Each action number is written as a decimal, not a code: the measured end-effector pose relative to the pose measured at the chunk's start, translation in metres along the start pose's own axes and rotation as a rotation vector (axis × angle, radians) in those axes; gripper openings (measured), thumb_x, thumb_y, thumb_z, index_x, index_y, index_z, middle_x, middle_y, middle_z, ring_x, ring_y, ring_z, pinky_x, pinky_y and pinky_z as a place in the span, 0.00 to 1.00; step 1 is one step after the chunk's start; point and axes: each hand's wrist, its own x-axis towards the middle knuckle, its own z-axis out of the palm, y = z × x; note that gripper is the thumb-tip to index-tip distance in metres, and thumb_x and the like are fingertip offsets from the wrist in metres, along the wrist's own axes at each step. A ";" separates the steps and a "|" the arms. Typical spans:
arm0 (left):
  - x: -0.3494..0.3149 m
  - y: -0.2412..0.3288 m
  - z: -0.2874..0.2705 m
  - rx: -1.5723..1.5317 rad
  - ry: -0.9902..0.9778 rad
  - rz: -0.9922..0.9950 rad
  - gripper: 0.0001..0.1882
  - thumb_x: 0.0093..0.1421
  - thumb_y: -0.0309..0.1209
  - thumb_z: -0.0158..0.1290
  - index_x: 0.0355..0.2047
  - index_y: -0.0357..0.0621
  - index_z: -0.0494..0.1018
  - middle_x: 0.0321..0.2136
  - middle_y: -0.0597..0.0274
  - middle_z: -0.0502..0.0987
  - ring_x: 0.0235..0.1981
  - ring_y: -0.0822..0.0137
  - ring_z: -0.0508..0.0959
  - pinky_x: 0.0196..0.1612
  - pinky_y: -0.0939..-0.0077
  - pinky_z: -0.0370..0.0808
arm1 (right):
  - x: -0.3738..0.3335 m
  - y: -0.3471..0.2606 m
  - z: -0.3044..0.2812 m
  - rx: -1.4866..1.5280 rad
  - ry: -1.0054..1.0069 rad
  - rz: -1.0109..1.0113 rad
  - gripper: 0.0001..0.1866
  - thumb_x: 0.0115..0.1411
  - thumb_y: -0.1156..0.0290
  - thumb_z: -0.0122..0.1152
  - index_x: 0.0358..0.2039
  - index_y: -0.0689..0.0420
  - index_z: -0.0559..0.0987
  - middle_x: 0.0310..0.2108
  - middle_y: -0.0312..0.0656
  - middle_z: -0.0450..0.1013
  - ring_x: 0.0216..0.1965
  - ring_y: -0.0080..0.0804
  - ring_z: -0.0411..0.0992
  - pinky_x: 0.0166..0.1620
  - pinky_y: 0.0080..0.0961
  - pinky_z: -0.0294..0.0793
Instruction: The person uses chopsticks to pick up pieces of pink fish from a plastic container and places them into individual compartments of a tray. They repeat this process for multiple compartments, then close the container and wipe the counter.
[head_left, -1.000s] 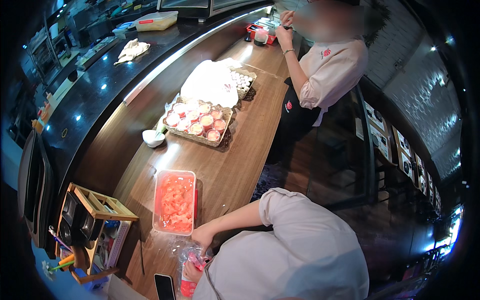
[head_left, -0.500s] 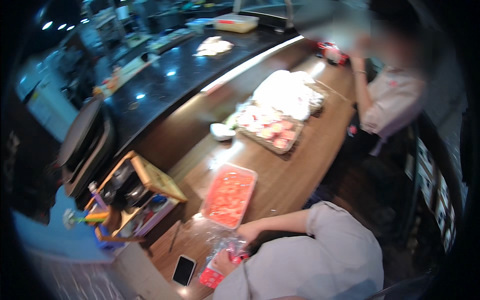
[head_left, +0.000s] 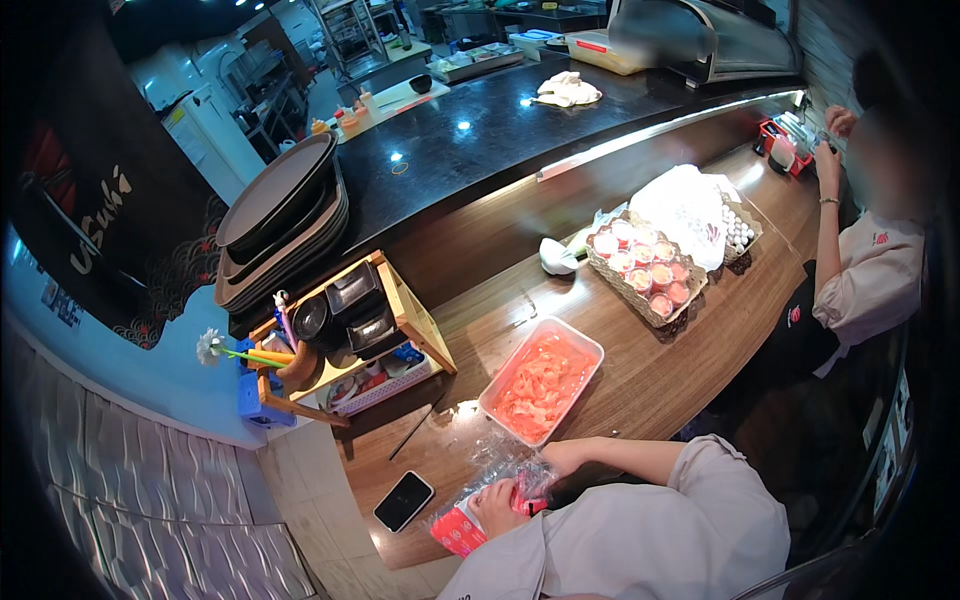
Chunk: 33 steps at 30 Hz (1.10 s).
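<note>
My left hand (head_left: 494,506) rests on a red packet (head_left: 458,530) wrapped in crinkled clear plastic at the near edge of the wooden counter (head_left: 640,385). My right hand (head_left: 563,457) grips the clear plastic bag (head_left: 500,462) just above it, the forearm coming in from the right in a grey sleeve. A white rectangular tray (head_left: 541,380) of orange-pink sliced food lies right behind both hands.
A black phone (head_left: 403,501) lies left of the packet, a dark stick (head_left: 411,432) behind it. A wooden rack (head_left: 345,340) holds black dishes. Further along sit a basket of filled cups (head_left: 645,272), a white bowl (head_left: 556,257) and another person (head_left: 865,270) at the counter.
The view has swung to the left and now shows the rack and stacked trays more. My hands stay at the plastic bag and red packet near the tray.
</note>
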 end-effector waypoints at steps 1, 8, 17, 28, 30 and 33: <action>0.001 0.005 -0.008 0.009 -0.010 -0.013 0.31 0.32 0.40 0.67 0.41 0.52 0.75 0.40 0.70 0.76 0.45 0.65 0.73 0.53 0.58 0.56 | 0.000 0.004 -0.005 -0.049 0.006 -0.001 0.28 0.46 0.47 0.71 0.33 0.62 0.80 0.27 0.52 0.78 0.30 0.45 0.77 0.37 0.38 0.75; 0.010 0.006 -0.018 0.037 -0.067 -0.008 0.31 0.39 0.44 0.66 0.47 0.57 0.73 0.42 0.70 0.75 0.46 0.65 0.72 0.54 0.56 0.55 | -0.038 -0.031 -0.051 -0.140 0.014 0.066 0.26 0.43 0.53 0.76 0.33 0.63 0.80 0.30 0.45 0.79 0.33 0.35 0.77 0.38 0.31 0.77; 0.039 0.004 -0.085 -0.349 -0.365 0.036 0.49 0.36 0.45 0.73 0.60 0.47 0.65 0.52 0.52 0.73 0.53 0.50 0.71 0.57 0.58 0.66 | -0.090 -0.101 -0.089 0.282 0.383 0.126 0.40 0.42 0.59 0.80 0.53 0.64 0.73 0.35 0.37 0.74 0.30 0.20 0.68 0.35 0.19 0.72; 0.092 0.107 -0.058 -1.525 -0.365 -0.145 0.31 0.56 0.27 0.61 0.59 0.33 0.63 0.54 0.51 0.71 0.54 0.65 0.73 0.54 0.71 0.73 | -0.126 -0.127 -0.081 0.202 0.727 0.013 0.39 0.40 0.58 0.80 0.50 0.66 0.74 0.39 0.43 0.77 0.38 0.27 0.74 0.42 0.23 0.74; 0.096 0.109 -0.044 -1.360 -0.403 -0.141 0.31 0.56 0.24 0.61 0.58 0.31 0.63 0.53 0.51 0.72 0.54 0.66 0.73 0.54 0.73 0.73 | -0.135 -0.120 -0.080 0.146 0.756 0.031 0.38 0.40 0.58 0.80 0.50 0.65 0.75 0.39 0.44 0.77 0.40 0.27 0.75 0.42 0.23 0.74; 0.097 0.119 -0.036 -1.393 -0.439 -0.161 0.30 0.55 0.22 0.61 0.58 0.31 0.64 0.51 0.51 0.74 0.49 0.67 0.77 0.50 0.74 0.76 | -0.151 -0.116 -0.084 0.220 0.737 0.049 0.36 0.41 0.59 0.79 0.48 0.63 0.76 0.39 0.42 0.78 0.38 0.26 0.75 0.41 0.23 0.74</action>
